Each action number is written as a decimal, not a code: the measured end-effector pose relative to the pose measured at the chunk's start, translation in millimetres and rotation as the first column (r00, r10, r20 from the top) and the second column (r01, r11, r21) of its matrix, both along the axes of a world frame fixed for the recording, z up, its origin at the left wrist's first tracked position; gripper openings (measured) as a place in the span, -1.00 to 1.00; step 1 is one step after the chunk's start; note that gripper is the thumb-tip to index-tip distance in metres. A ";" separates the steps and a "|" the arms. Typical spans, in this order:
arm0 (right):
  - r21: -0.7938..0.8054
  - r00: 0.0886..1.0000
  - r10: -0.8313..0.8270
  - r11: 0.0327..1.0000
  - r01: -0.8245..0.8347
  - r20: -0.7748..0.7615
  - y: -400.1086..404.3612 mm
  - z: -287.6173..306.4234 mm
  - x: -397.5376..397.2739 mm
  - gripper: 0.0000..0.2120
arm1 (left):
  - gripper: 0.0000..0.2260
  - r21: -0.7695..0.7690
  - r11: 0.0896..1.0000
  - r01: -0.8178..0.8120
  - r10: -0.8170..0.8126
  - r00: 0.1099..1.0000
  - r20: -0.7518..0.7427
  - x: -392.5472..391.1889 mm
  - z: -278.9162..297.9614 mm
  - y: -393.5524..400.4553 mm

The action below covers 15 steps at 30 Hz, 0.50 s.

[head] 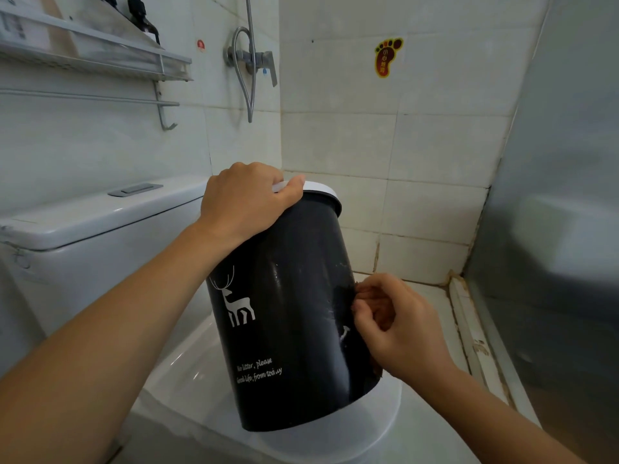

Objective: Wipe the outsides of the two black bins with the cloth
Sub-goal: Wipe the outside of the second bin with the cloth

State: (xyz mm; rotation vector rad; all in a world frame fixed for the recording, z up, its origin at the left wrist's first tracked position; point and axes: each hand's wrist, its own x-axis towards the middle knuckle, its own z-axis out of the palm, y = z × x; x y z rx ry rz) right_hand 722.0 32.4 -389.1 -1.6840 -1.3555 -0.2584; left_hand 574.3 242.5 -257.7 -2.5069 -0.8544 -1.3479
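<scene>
One black bin (294, 296) with a white rim and a white deer print stands tilted on the closed toilet lid (335, 440). My left hand (244, 202) grips the bin's white rim from above, thumb over the edge. My right hand (402, 329) is at the bin's right side, its fingers curled against the wall. A brownish cloth (380, 308) shows between those fingers, mostly hidden in the palm. Pale scuff marks run down the bin's wall just left of the right hand. No second bin is in view.
The toilet tank (100, 222) is at the left behind the bin. A wire shelf (100, 51) with a towel rail hangs above it. A shower tap (251, 58) is on the tiled back wall. A grey panel (552, 229) closes off the right side.
</scene>
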 end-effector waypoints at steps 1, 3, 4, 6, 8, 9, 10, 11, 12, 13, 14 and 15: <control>0.030 0.999 0.002 1.000 -0.001 -0.045 0.4 -0.2 0.3 -0.83 | -0.45 -0.001 1.000 0.005 -0.005 1.000 0.010 -0.6 -0.3 0.4; 0.110 0.998 0.033 0.994 -0.027 -0.048 2.8 4.9 -8.7 -0.77 | -0.45 0.002 1.000 0.010 -0.010 1.000 0.018 0.1 -0.8 -0.2; 0.142 0.999 0.050 0.989 -0.049 -0.007 5.0 9.1 -15.9 -0.73 | -0.45 0.002 1.000 0.006 -0.007 1.000 0.014 0.9 -0.9 -0.7; 0.156 0.991 0.074 0.984 -0.091 0.115 10.0 16.9 -30.4 -0.65 | -0.43 0.002 1.000 -0.004 0.004 1.000 0.006 2.6 -0.6 -1.5; 0.095 0.962 0.076 0.990 -0.104 0.261 13.7 16.2 -38.5 -0.60 | -0.42 -0.002 1.000 -0.006 0.006 1.000 0.009 2.4 -0.3 0.3; 0.065 0.946 0.082 0.992 -0.107 0.313 13.9 11.1 -38.4 -0.59 | -0.42 -0.009 1.000 0.001 -0.001 1.000 0.012 1.1 -0.5 2.4; 0.045 0.939 0.095 0.992 -0.116 0.330 12.9 3.7 -35.8 -0.59 | -0.42 -0.019 1.000 0.008 -0.007 1.000 0.015 -0.7 -1.1 5.1; 0.031 0.946 0.108 0.992 -0.123 0.307 11.1 -4.1 -30.7 -0.59 | -0.43 -0.030 0.999 0.012 -0.012 1.000 0.016 -2.9 -1.7 8.3; 0.018 0.962 0.109 0.993 -0.117 0.252 9.2 -10.7 -23.8 -0.61 | -0.43 -0.042 0.999 0.017 -0.016 1.000 0.017 -5.4 -2.3 11.8; 0.001 0.980 0.089 0.996 -0.090 0.180 8.0 -15.7 -15.6 -0.64 | -0.44 -0.053 0.998 0.020 -0.019 1.000 0.020 -8.4 -2.9 15.3; -0.023 0.993 0.049 0.999 -0.047 0.103 7.5 -18.8 -6.7 -0.67 | -0.44 -0.064 0.998 0.019 -0.017 1.000 0.024 -11.3 -3.2 18.4; -0.052 1.000 0.006 0.999 -0.005 0.025 7.5 -21.3 1.7 -0.72 | -0.44 -0.072 0.997 0.011 -0.008 0.999 0.031 -13.7 -4.0 20.4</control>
